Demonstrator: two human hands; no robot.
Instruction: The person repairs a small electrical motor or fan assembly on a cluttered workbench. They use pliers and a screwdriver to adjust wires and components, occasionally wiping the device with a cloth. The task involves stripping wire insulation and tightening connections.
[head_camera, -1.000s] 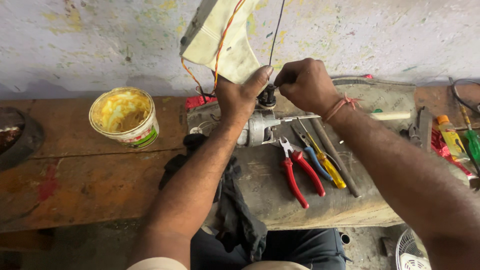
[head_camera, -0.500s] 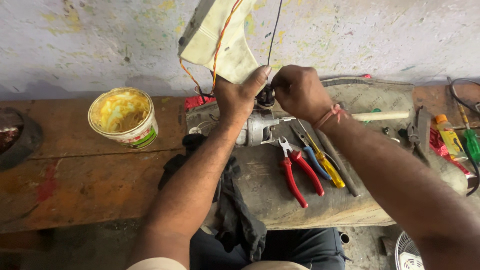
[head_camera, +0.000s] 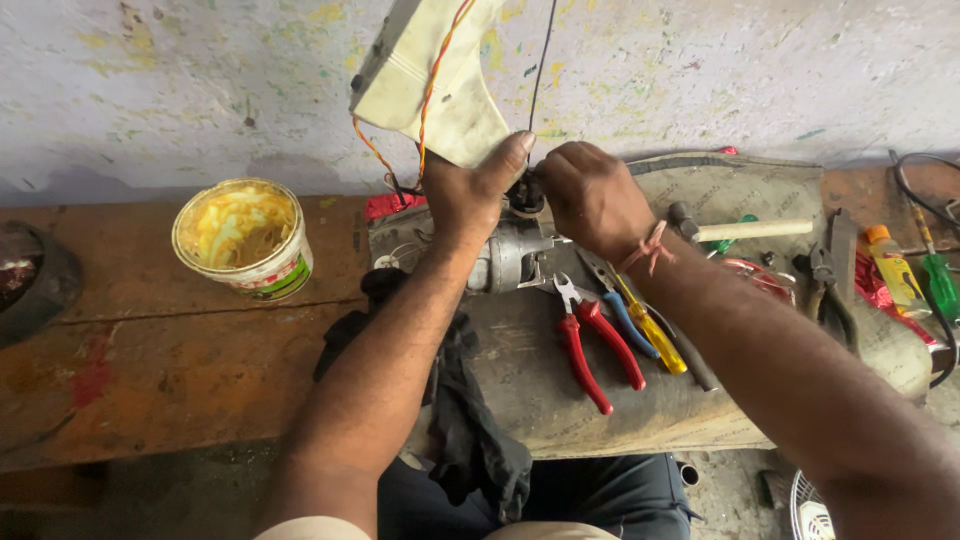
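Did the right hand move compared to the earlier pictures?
Yes. The right hand moved left, toward the left hand, away from the hammer.

We see a dull grey metal motor housing (head_camera: 512, 255) on a rough, stained wooden counter (head_camera: 150, 370). The pliers (head_camera: 590, 340) have glossy red plastic handles and bare steel jaws. A matt black cloth (head_camera: 465, 430) hangs limp; the tub (head_camera: 245, 240) is shiny plastic, smeared yellow inside. The hammer (head_camera: 745, 230) has a smooth pale wooden handle.
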